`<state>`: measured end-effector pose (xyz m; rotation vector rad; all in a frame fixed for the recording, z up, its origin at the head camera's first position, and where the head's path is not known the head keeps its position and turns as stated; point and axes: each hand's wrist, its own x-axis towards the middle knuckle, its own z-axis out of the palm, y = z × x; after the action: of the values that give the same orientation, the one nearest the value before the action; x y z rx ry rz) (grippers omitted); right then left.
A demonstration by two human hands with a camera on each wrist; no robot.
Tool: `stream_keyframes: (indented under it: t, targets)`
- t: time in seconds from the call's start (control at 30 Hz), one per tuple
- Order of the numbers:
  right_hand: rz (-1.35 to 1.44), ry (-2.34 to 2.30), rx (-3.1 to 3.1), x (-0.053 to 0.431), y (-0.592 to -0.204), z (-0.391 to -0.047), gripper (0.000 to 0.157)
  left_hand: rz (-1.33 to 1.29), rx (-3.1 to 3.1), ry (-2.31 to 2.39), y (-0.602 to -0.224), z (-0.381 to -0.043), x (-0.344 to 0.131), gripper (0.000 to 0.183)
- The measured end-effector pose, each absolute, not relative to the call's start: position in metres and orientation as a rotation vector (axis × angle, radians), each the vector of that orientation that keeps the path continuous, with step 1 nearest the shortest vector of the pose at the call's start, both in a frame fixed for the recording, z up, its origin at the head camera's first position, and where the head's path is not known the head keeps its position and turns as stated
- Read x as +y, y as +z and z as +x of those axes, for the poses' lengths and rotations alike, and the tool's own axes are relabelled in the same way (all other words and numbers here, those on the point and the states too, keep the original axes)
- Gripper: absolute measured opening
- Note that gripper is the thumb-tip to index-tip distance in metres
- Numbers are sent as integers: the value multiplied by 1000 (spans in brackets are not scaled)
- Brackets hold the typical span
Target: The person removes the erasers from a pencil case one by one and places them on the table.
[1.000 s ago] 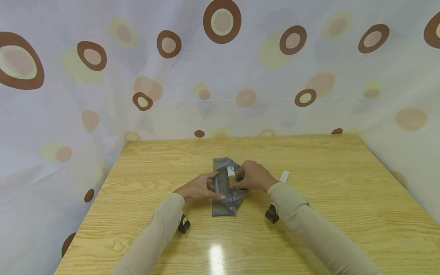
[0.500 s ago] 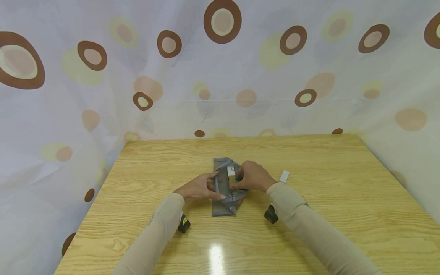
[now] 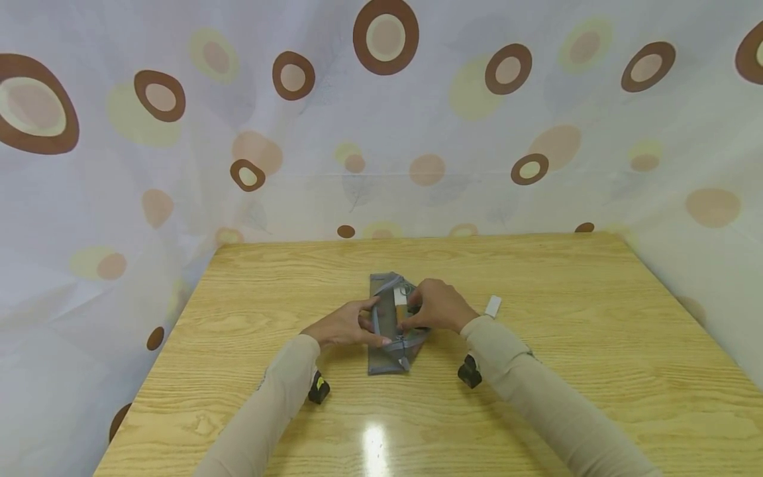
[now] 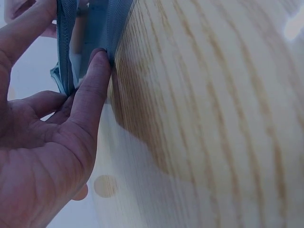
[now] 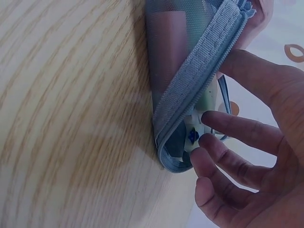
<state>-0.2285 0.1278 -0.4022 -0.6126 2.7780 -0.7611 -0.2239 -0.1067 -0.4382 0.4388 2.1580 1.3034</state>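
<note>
A grey-blue mesh zip pouch (image 3: 387,318) lies on the wooden table with its zipper spread apart. My left hand (image 3: 346,324) grips the pouch's left edge, thumb and fingers on the zipper side; the left wrist view shows this hand (image 4: 61,114) too. My right hand (image 3: 438,305) reaches into the opening, its bent fingers on a green-and-white item (image 5: 205,99); its thumb tip is partly hidden behind the zipper band (image 5: 199,71). Inside also lie a white-and-orange piece (image 3: 401,301) and a pink block (image 5: 171,42) seen through the mesh.
A small white block (image 3: 493,305) lies on the table (image 3: 566,298) beside my right wrist. Dark wrist devices (image 3: 469,372) sit under both forearms. A spotted cloth (image 3: 381,132) stands behind the table and along its sides.
Almost nothing differs. My right wrist has shifted very slightly; both hands stay at the pouch in the same places.
</note>
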Motion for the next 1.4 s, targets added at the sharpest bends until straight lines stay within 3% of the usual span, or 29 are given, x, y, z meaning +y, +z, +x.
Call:
stream_keyframes:
  t: [1.4]
  targets:
    - [-562,-760,2786,124,-397,-229,42,442,2155,1300,-439,-225,-108,101]
